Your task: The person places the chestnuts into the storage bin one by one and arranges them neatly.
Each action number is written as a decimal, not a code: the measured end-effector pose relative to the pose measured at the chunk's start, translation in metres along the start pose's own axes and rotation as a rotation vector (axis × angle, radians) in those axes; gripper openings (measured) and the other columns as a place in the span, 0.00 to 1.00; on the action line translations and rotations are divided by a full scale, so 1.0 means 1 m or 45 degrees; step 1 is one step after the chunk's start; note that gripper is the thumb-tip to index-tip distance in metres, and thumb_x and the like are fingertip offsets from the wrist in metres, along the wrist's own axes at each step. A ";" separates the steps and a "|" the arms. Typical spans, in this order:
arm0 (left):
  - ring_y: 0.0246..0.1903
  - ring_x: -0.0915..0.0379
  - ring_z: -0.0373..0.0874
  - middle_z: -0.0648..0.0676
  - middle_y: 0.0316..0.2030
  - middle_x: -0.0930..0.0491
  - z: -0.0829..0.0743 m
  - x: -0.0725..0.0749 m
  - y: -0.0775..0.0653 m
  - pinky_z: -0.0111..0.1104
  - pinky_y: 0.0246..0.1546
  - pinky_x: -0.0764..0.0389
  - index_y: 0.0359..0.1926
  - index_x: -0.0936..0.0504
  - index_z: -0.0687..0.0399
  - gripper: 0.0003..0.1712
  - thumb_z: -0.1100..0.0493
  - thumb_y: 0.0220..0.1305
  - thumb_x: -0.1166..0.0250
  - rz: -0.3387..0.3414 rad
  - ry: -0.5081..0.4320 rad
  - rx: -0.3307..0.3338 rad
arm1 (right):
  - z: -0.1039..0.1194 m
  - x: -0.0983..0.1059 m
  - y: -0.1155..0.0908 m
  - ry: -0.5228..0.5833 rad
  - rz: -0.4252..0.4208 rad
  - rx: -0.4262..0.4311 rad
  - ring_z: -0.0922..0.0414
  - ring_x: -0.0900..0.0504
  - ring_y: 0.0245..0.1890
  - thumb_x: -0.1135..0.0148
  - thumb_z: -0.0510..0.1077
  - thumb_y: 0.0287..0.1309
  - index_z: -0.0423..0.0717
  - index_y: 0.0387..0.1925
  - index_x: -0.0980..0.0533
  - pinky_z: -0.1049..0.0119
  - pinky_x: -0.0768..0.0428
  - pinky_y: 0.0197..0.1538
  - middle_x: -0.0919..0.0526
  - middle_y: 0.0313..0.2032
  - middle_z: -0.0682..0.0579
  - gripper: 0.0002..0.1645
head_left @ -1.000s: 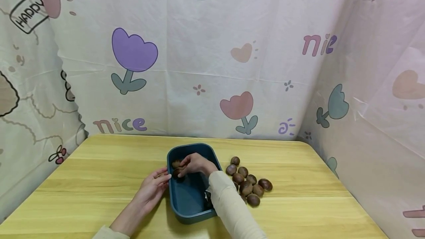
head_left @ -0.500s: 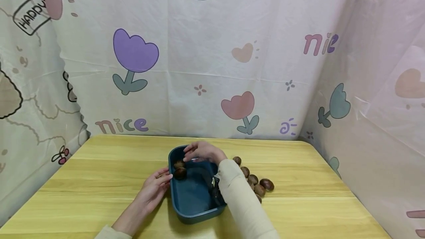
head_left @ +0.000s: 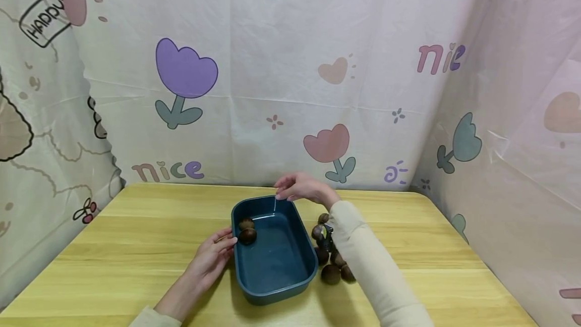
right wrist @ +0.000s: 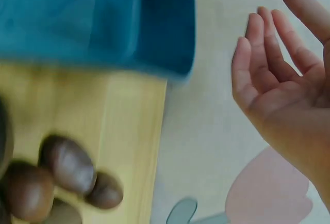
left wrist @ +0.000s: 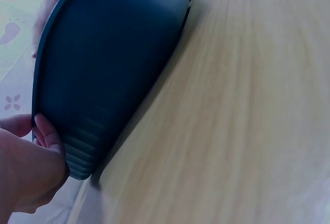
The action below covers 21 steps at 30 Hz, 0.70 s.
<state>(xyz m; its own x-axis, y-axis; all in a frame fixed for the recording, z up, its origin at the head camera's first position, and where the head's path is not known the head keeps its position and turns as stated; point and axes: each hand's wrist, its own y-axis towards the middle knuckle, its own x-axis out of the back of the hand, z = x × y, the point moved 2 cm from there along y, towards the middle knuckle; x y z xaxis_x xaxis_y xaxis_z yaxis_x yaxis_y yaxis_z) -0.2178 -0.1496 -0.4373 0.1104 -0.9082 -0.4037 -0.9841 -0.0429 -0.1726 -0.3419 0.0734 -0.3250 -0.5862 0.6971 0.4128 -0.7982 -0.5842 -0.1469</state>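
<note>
the left hand [head_left: 210,262] pinches the rim of a blue box [head_left: 277,294], two chestnuts [head_left: 247,236] inside just beside its thumb, while the right hand [head_left: 305,188] (fingers loosely bent, holding nothing) hangs by the box's far end, loose chestnuts [head_left: 331,274] partly hidden by its sleeve [head_left: 376,266].

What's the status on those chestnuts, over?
Left grip holding bin; right grip empty by far rim. Two chestnuts inside, pile beside it. Head view: right sleeve partly hides pile.
</note>
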 end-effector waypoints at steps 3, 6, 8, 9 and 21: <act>0.37 0.30 0.39 0.53 0.43 0.29 0.000 0.000 0.000 0.28 0.41 0.27 0.58 0.39 0.69 0.20 0.72 0.67 0.47 -0.006 0.005 -0.001 | -0.012 0.011 -0.010 -0.026 -0.076 0.002 0.55 0.20 0.42 0.34 0.36 0.58 0.36 0.52 0.25 0.57 0.22 0.51 0.20 0.43 0.46 0.20; 0.37 0.30 0.39 0.54 0.44 0.30 0.001 0.000 -0.001 0.28 0.41 0.27 0.59 0.40 0.70 0.21 0.72 0.67 0.47 -0.003 0.016 0.002 | -0.028 0.022 -0.021 -0.054 -0.149 0.014 0.54 0.20 0.42 0.35 0.36 0.58 0.36 0.51 0.24 0.57 0.22 0.49 0.20 0.42 0.46 0.19; 0.38 0.30 0.40 0.54 0.44 0.30 0.001 0.000 -0.001 0.28 0.41 0.27 0.59 0.40 0.70 0.21 0.72 0.67 0.47 -0.004 0.021 0.005 | -0.039 0.028 -0.028 -0.070 -0.189 0.025 0.54 0.20 0.42 0.35 0.36 0.59 0.35 0.51 0.24 0.55 0.22 0.50 0.19 0.42 0.46 0.18; 0.38 0.30 0.40 0.54 0.45 0.30 0.001 0.000 -0.001 0.28 0.42 0.27 0.59 0.40 0.70 0.21 0.72 0.68 0.47 -0.002 0.021 0.007 | -0.044 0.031 -0.032 -0.072 -0.209 0.029 0.54 0.19 0.42 0.35 0.36 0.59 0.35 0.51 0.24 0.54 0.22 0.50 0.19 0.42 0.47 0.19; 0.38 0.31 0.40 0.54 0.45 0.31 0.000 0.000 -0.001 0.28 0.42 0.27 0.58 0.39 0.69 0.19 0.72 0.68 0.47 0.001 0.009 0.006 | -0.085 0.047 -0.068 -0.157 -0.230 0.056 0.53 0.19 0.42 0.35 0.35 0.56 0.32 0.47 0.23 0.51 0.22 0.50 0.18 0.43 0.40 0.17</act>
<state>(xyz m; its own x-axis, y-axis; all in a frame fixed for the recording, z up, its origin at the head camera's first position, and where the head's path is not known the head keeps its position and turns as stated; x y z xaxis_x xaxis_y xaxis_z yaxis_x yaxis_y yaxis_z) -0.2170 -0.1494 -0.4375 0.1087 -0.9112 -0.3974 -0.9835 -0.0402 -0.1766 -0.3266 0.1812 -0.3716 -0.4106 0.7377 0.5359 -0.8803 -0.4739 -0.0223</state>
